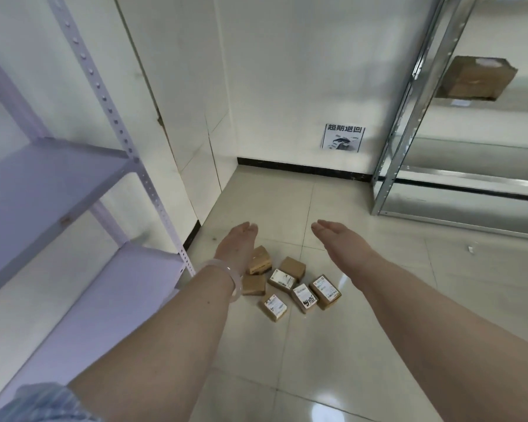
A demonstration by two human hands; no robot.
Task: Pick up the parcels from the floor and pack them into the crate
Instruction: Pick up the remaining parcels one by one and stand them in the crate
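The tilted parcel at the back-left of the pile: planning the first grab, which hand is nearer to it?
Left. The left hand overlaps the left edge of the tilted parcel in this view; the right hand is apart, to its right.

1. A parcel storeroom: slotted metal racks (413, 111) stand on both sides; one holds a box (476, 77).
2. Labelled parcels (282, 280) lie on the tiled floor (378, 330).
3. A printed notice (343, 137) is stuck on the white wall (302, 71).

One wide-angle view from the head, facing forward and down, left hand (237, 245) and right hand (337, 239) near, floor (363, 345) farther below, wall (287, 71) ahead
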